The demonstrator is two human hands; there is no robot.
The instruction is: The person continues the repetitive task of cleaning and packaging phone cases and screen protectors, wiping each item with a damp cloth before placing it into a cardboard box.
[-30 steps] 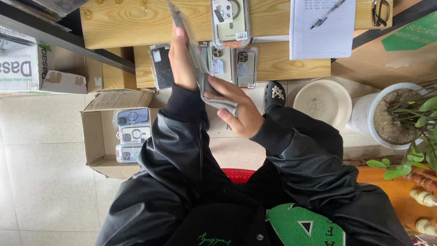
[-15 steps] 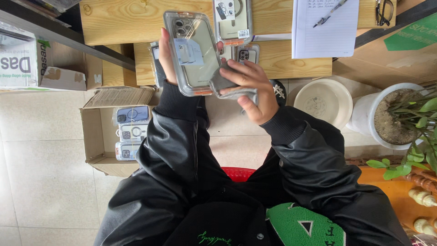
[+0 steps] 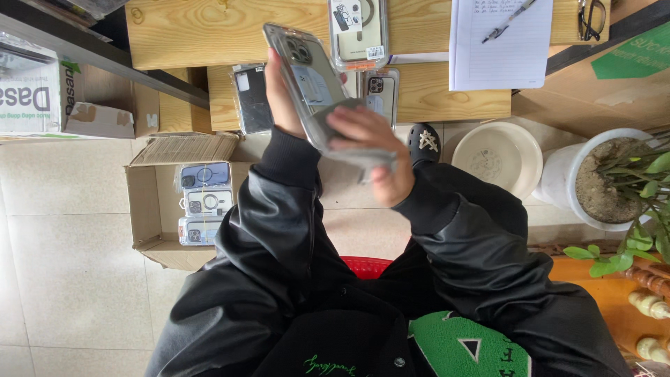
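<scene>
My left hand point(image 3: 283, 98) grips a clear phone case point(image 3: 307, 73) from behind, holding it up and tilted in front of the wooden shelf point(image 3: 209, 31). My right hand point(image 3: 377, 153) presses a grey cloth point(image 3: 342, 136) against the case's lower end. Both arms wear black jacket sleeves. More packaged phone cases lie on the shelves: a light one point(image 3: 357, 31) on top, a dark one point(image 3: 252, 98) and another point(image 3: 380, 91) on the lower board.
An open cardboard box point(image 3: 146, 209) on the floor at left holds several packaged cases point(image 3: 202, 202). A notepad with a pen point(image 3: 499, 42) and glasses point(image 3: 593, 17) lie on the shelf. A shallow bowl point(image 3: 499, 157) and a potted plant point(image 3: 614, 181) stand at right.
The case, seen edge-on a second ago, was turned flat toward me and is now tilted again. My right hand has slid up over its lower end with the cloth.
</scene>
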